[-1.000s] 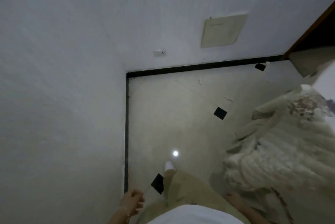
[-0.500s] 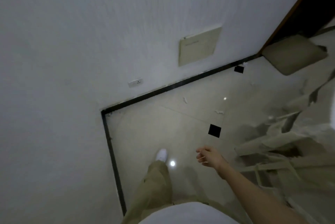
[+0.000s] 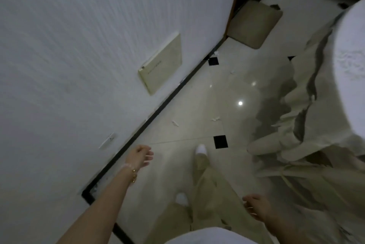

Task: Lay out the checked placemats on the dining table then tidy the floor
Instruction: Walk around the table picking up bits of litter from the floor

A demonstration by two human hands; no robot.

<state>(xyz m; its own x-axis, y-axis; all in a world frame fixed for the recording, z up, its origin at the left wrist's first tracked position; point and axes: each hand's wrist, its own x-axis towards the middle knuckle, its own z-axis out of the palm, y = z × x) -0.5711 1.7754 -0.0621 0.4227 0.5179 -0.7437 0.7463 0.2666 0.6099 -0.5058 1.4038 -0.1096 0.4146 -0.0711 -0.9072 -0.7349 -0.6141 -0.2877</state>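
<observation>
I look down at a glossy cream tiled floor point(image 3: 187, 105) beside a white wall. Small white scraps of litter lie on it: one scrap point(image 3: 175, 123) near the black skirting, another scrap point(image 3: 215, 119) further out, and a third scrap point(image 3: 216, 53) by the doorway. My left hand point(image 3: 140, 155) hangs forward over the floor near the skirting, fingers loosely apart, holding nothing. My right hand point(image 3: 255, 207) is low beside my leg, also loose and holding nothing. The dining table point(image 3: 347, 50) with its white cloth shows at the right edge. No checked placemats are visible.
Chairs in pale draped covers point(image 3: 308, 125) crowd the right side. A beige mat point(image 3: 254, 24) lies at a wooden door frame point(image 3: 235, 0). A cream panel point(image 3: 162, 69) and a socket point(image 3: 109, 140) sit on the wall. My feet in white footwear point(image 3: 201, 149) stand mid-floor.
My view has swung right toward the doorway and table. My left arm has come forward into view, and my right hand has dropped back beside my leg.
</observation>
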